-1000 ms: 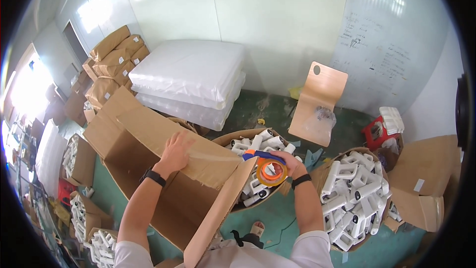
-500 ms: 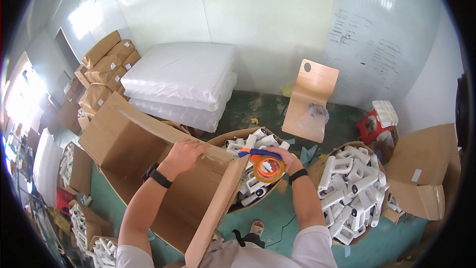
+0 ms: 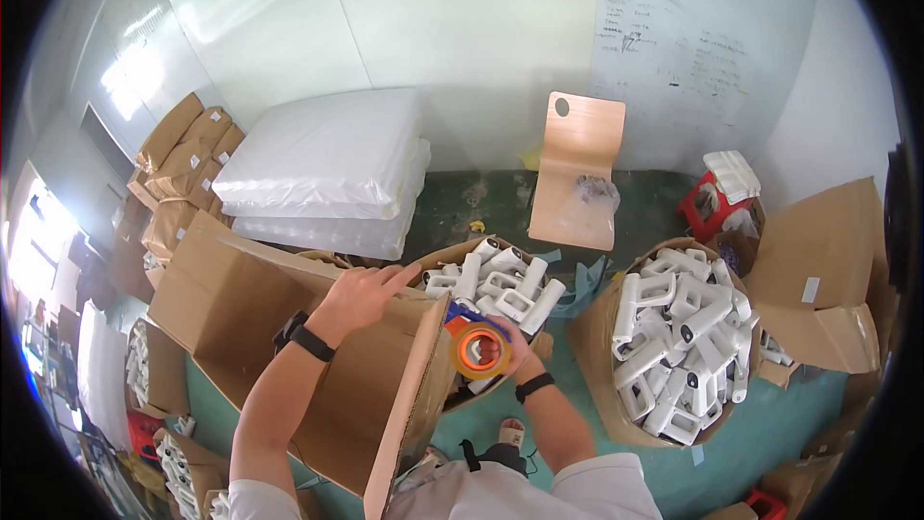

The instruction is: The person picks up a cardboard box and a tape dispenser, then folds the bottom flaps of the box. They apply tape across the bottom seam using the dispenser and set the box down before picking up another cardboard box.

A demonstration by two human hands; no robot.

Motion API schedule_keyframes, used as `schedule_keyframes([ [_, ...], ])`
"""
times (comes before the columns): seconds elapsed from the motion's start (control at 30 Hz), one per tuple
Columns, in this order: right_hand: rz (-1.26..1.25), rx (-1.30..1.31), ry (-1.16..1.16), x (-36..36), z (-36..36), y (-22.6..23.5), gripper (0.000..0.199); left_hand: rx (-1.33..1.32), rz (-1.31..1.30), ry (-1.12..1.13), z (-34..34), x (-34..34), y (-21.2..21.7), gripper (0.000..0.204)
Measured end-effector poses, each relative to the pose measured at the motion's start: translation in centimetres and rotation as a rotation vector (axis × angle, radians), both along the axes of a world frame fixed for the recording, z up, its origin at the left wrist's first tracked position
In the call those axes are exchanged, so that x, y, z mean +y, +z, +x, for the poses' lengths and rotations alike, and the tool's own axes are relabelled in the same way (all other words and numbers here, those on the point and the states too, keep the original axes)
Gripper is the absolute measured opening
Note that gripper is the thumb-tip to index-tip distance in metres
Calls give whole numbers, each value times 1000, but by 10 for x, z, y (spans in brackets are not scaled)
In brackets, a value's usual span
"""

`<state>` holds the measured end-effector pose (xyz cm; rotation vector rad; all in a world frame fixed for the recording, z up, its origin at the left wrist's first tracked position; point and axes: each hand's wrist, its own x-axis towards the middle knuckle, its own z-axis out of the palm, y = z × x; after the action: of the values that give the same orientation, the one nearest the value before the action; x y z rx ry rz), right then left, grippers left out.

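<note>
A large brown cardboard box (image 3: 231,318) lies on its side in front of me with its flaps spread. My left hand (image 3: 361,295) rests flat on the top edge of the box, fingers pointing right. In my right hand (image 3: 508,351) I grip a tape dispenser (image 3: 476,342) with a blue frame and an orange roll, held against the box's right flap. Just behind the dispenser stands a round cardboard bin (image 3: 438,265) full of several white plastic parts (image 3: 496,284).
A second bin of white parts (image 3: 679,332) stands to my right, with an open cardboard box (image 3: 828,279) beyond it. Behind are a wooden chair (image 3: 576,169), a stack of white wrapped sheets (image 3: 327,169), piled brown cartons (image 3: 178,169) and a red stool (image 3: 712,202).
My head has turned slightly, shifting the scene. My left hand has slid right along the box edge. The tape dispenser has moved down against the flap.
</note>
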<state>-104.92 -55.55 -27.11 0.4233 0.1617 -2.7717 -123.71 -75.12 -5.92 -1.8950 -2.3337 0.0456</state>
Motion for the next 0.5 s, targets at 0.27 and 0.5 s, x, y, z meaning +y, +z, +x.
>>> schedule_keyframes([
  [0.27,-72,-48,-235,-56,5,11,45,160,14,-247,-1,19,7,63],
  [0.5,-86,-130,-345,-73,-1,40,41,54,-9,-415,-11,33,15,64],
])
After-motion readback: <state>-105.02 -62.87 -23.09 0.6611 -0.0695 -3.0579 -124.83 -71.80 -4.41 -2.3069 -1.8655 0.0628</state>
